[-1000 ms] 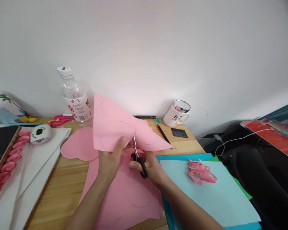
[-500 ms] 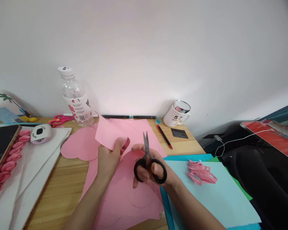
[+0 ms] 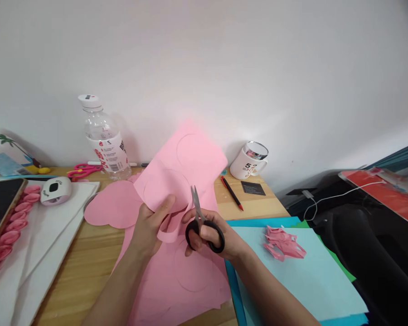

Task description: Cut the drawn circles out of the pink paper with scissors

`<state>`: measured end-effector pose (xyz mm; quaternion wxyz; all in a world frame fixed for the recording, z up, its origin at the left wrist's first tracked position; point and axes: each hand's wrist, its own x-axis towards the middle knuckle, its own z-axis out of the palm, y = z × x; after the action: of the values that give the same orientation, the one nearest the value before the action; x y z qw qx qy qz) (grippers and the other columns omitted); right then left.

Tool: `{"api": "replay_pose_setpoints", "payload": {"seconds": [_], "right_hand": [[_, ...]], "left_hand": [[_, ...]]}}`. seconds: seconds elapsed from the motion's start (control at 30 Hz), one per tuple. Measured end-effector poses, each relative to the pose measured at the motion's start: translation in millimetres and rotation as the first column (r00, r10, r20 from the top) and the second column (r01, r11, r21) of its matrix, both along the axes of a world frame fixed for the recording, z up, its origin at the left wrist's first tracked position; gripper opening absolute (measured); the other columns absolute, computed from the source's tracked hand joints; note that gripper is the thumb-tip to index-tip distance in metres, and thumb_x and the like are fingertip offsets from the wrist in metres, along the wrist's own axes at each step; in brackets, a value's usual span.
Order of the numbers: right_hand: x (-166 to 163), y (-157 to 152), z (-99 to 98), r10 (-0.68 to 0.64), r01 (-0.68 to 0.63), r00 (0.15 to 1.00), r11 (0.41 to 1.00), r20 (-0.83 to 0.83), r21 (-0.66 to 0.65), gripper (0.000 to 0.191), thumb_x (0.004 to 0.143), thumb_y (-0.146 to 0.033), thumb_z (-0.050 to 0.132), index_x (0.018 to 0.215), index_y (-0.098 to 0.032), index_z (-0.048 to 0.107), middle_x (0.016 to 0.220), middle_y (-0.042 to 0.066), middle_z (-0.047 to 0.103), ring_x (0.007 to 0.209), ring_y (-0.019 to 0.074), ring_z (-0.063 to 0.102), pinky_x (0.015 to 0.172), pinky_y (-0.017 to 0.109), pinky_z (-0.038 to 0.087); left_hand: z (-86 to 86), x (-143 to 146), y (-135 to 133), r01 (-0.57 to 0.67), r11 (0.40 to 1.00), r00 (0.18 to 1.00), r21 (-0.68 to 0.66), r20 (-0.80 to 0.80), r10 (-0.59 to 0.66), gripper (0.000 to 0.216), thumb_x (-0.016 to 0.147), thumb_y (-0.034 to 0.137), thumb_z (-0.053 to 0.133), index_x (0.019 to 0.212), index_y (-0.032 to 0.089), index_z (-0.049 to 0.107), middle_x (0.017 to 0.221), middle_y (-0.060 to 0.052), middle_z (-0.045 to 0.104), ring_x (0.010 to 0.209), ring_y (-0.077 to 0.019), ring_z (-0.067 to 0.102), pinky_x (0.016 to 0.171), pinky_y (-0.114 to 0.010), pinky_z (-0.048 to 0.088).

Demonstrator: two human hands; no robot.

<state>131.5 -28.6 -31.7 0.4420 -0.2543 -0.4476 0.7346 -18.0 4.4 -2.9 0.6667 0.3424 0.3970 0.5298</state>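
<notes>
My left hand (image 3: 151, 226) pinches the lower edge of a pink paper sheet (image 3: 197, 158), which is raised and tilted above the table. Pencilled circles show on that sheet, and a partly cut strip curls down from its lower edge. Black-handled scissors (image 3: 199, 222) are in my right hand (image 3: 221, 231), with thumb and fingers in the loops. Their blades point up, slightly parted, just in front of the sheet's lower right side. Beneath both hands lie more pink sheets (image 3: 177, 294), one with a drawn circle. Pink scalloped cut-outs (image 3: 110, 206) rest to the left.
A plastic bottle (image 3: 109, 145) and a white mug (image 3: 250, 160) stand by the wall. At right, crumpled pink scraps (image 3: 284, 242) lie on light blue paper (image 3: 302, 285). A red-tipped black pen (image 3: 231, 193) lies near a black card (image 3: 253, 188). Pink scissors (image 3: 85, 170) are at left.
The pink sheet in my left hand has swung up and opened out to the right, showing its circles and dangling strip. My right hand and the scissors have shifted slightly left.
</notes>
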Motion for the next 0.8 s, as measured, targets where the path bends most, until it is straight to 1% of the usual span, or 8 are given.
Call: {"api": "replay_pose_setpoints", "payload": {"seconds": [0.03,0.17,0.23,0.33,0.4,0.5,0.63,0.8], "right_hand": [[-1,0,0.0,0.01,-0.011,1.0,1.0,0.027,0.014,0.04,0.073,-0.044,0.07,0.098,-0.014,0.06,0.057,-0.004,0.053,0.051,0.0086,0.051,0.06,0.031,0.053],[-8,-2,-2.1,0.0,0.003,0.98,1.0,0.199,-0.011,0.045,0.074,-0.053,0.064,0.095,-0.014,0.057,0.063,-0.002,0.054,0.056,0.0108,0.055,0.061,0.028,0.049],[-12,-2,-3.2,-0.018,0.024,0.969,0.999,0.245,-0.024,0.049,0.074,-0.058,0.061,0.094,-0.014,0.055,0.062,-0.001,0.054,0.056,0.0117,0.055,0.059,0.027,0.046],[-15,-3,-3.8,-0.023,0.033,0.963,0.999,0.268,-0.029,0.048,0.073,-0.06,0.06,0.088,-0.015,0.053,0.06,-0.001,0.054,0.054,0.0123,0.056,0.057,0.027,0.043],[-15,-3,-4.1,-0.015,0.024,0.961,0.999,0.277,-0.028,0.044,0.076,-0.058,0.059,0.086,-0.015,0.052,0.06,-0.001,0.055,0.053,0.0123,0.055,0.057,0.026,0.042],[-14,-4,-4.6,-0.011,0.018,0.952,1.0,0.306,-0.021,0.038,0.08,-0.052,0.059,0.087,-0.015,0.052,0.059,-0.001,0.057,0.055,0.0121,0.055,0.056,0.025,0.04],[-13,-4,-2.9,-0.016,0.027,0.941,0.999,0.338,-0.028,0.034,0.08,-0.048,0.06,0.084,-0.015,0.052,0.059,-0.001,0.057,0.055,0.0115,0.054,0.056,0.025,0.038],[-14,-4,0.1,0.006,0.006,0.959,0.999,0.285,-0.042,0.041,0.077,-0.055,0.06,0.082,-0.015,0.051,0.061,0.0,0.057,0.056,0.0119,0.054,0.059,0.026,0.04]], "left_hand": [[-0.4,0,0,0.021,0.999,1.0,-0.031,-0.002,-0.021,0.028,0.056,0.035,0.076,0.068,0.012,0.064,0.065,-0.004,0.063,0.06,-0.0184,0.057,0.051,-0.029,0.046],[-4.5,2,3,-0.128,0.991,0.988,-0.045,-0.091,0.123,0.028,0.058,0.034,0.076,0.056,0.012,0.06,0.057,0.0,0.058,0.057,-0.013,0.054,0.053,-0.025,0.045],[-4.2,3,4,-0.165,0.984,0.985,-0.062,-0.069,0.161,0.027,0.057,0.033,0.076,0.055,0.012,0.06,0.056,0.0,0.058,0.055,-0.0115,0.052,0.053,-0.023,0.044],[-0.6,5,6,-0.219,0.972,0.975,-0.089,0.008,0.221,0.024,0.052,0.031,0.077,0.056,0.013,0.061,0.054,0.001,0.057,0.053,-0.0112,0.051,0.052,-0.024,0.043],[1.0,5,6,-0.252,0.963,0.965,-0.092,0.046,0.257,0.024,0.051,0.031,0.077,0.056,0.014,0.062,0.054,0.001,0.056,0.053,-0.0115,0.051,0.052,-0.024,0.043],[0.4,6,7,-0.263,0.96,0.96,-0.092,0.07,0.27,0.025,0.053,0.035,0.076,0.056,0.016,0.06,0.055,0.001,0.056,0.052,-0.0121,0.051,0.049,-0.025,0.043],[-1.1,7,6,-0.279,0.953,0.957,-0.115,0.054,0.287,0.026,0.05,0.035,0.078,0.057,0.015,0.062,0.056,-0.001,0.059,0.052,-0.0133,0.053,0.048,-0.025,0.043],[1.8,8,4,-0.303,0.938,0.951,-0.166,0.01,0.309,0.033,0.045,0.034,0.081,0.063,0.012,0.064,0.059,-0.001,0.063,0.053,-0.0134,0.055,0.044,-0.023,0.04]]}}
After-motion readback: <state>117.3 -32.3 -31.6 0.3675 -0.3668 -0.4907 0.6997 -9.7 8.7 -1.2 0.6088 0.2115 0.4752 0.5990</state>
